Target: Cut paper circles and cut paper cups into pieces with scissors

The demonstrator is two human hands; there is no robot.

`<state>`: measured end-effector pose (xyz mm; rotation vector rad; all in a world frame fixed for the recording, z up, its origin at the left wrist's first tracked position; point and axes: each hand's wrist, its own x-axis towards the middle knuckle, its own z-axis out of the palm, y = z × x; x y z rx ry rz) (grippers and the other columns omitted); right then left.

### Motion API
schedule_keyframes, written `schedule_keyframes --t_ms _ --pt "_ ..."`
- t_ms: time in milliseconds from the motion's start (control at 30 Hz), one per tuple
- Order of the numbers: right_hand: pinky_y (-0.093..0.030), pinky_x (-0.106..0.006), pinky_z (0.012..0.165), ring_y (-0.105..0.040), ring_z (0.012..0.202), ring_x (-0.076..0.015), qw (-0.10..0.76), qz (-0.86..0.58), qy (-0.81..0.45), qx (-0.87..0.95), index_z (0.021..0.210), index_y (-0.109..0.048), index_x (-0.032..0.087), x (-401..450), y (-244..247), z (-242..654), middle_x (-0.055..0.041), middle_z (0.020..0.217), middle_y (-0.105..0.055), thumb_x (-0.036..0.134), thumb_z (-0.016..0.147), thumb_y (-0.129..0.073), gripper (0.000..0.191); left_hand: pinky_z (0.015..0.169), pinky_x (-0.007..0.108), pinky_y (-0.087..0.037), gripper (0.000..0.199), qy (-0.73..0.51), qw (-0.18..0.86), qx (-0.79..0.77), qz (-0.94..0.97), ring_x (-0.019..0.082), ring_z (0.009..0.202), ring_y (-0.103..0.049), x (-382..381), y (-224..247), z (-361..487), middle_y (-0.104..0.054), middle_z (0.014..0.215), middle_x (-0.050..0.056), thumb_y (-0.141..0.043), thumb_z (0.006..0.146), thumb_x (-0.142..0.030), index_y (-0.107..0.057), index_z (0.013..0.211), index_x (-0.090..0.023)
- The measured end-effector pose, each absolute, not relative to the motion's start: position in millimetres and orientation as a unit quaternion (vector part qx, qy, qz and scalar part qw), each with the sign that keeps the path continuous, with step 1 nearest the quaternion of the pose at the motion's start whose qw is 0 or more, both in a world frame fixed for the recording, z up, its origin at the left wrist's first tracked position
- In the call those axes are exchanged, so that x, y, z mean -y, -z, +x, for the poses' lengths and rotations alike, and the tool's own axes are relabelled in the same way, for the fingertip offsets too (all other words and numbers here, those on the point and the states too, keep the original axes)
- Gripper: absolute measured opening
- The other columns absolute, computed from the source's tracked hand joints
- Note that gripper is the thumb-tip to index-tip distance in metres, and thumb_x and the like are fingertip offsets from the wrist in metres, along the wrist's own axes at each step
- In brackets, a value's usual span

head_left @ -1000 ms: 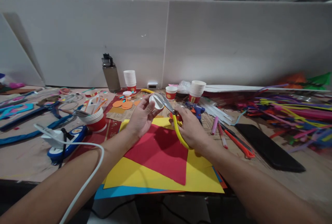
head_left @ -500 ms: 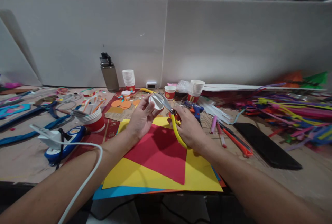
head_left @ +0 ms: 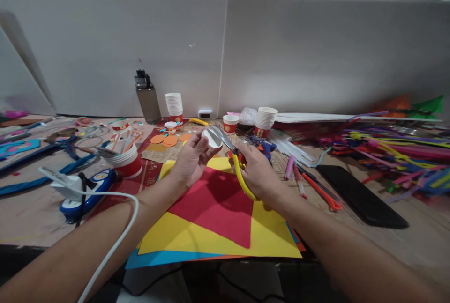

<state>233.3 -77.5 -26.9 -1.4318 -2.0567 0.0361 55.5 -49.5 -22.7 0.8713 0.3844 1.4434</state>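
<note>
My left hand (head_left: 194, 158) pinches a small white paper cup piece (head_left: 215, 142), its round opening turned toward me. My right hand (head_left: 256, 170) is closed around the yellow handles of a pair of scissors (head_left: 241, 179). The metal blades reach up and left, over the cup piece's opening at its rim. I cannot tell whether they are cutting into the paper. Below both hands lies a red paper sheet (head_left: 218, 209) on top of a yellow sheet (head_left: 270, 237), with a blue sheet (head_left: 154, 260) under that.
Stacked paper cups (head_left: 266, 118) stand at the back near a bottle (head_left: 146, 101). Orange paper discs (head_left: 170, 141) lie at left. A cup of tools (head_left: 127, 162) and a blue power strip (head_left: 94, 190) sit left. A black phone (head_left: 362, 195) and pipe cleaners (head_left: 397, 148) are at right.
The hands, cup piece and scissors stay nearly in place. The blades have shifted slightly over the cup piece, and the whole view has moved a little.
</note>
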Motion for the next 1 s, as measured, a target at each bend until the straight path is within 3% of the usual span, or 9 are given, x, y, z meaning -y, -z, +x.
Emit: schedule_keyframes --t_ms 567,700,1000 --pt "-0.045 -0.031 0.071 -0.058 0.082 -0.0217 0.286 -0.548 0.027 0.785 0.119 -0.057 0.02 80.3 24.8 234.7 -0.0102 0.095 -0.06 0.033 0.089 -0.05 0.033 0.078 0.025 -0.058 0.025 -0.636 0.674 -0.153 0.342 0.011 0.076 -0.066 46.1 22.1 52.9 -0.071 0.083 0.004 -0.076 0.07 -0.034 -0.068 0.082 -0.013" --pt "-0.043 -0.031 0.067 -0.056 0.075 -0.0203 0.276 -0.546 0.04 0.79 0.119 -0.057 0.019 82.2 23.0 234.7 -0.0093 0.091 -0.06 0.032 0.089 -0.048 0.033 0.075 0.024 -0.058 0.025 -0.641 0.676 -0.154 0.331 0.012 0.077 -0.067 45.3 18.4 51.4 -0.071 0.084 0.005 -0.073 0.074 -0.035 -0.068 0.084 -0.013" --pt "-0.044 -0.031 0.069 -0.056 0.079 -0.0211 0.279 -0.543 0.055 0.79 0.119 -0.055 0.02 82.6 23.0 234.0 -0.0098 0.093 -0.057 0.035 0.09 -0.049 0.033 0.072 0.021 -0.058 0.029 -0.627 0.677 -0.168 0.347 0.012 0.078 -0.067 46.4 18.4 49.7 -0.072 0.087 0.005 -0.071 0.075 -0.038 -0.068 0.087 -0.012"
